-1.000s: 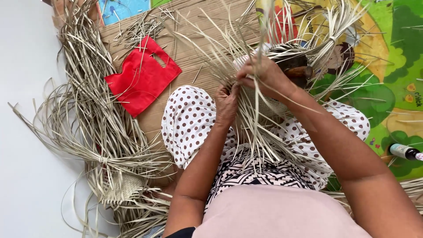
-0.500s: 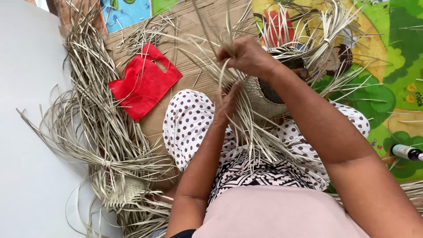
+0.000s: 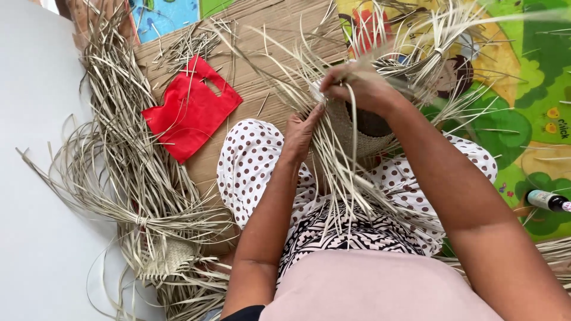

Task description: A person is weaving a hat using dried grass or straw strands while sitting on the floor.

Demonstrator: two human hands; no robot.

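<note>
Dry, flat palm strips [image 3: 333,172] are pinched in the right hand [image 3: 363,89] and pressed by the left hand [image 3: 300,134] against one half-woven basket [image 3: 363,128], held over a polka-dot lap. One red cloth bag [image 3: 190,110] lies on cardboard [image 3: 267,47] beside loose strip bundles [image 3: 125,178].

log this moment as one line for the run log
left hand: pressed on straw strips | right hand: pinching strips above woven basket | nearby: red bag, loose straw bundle
</note>
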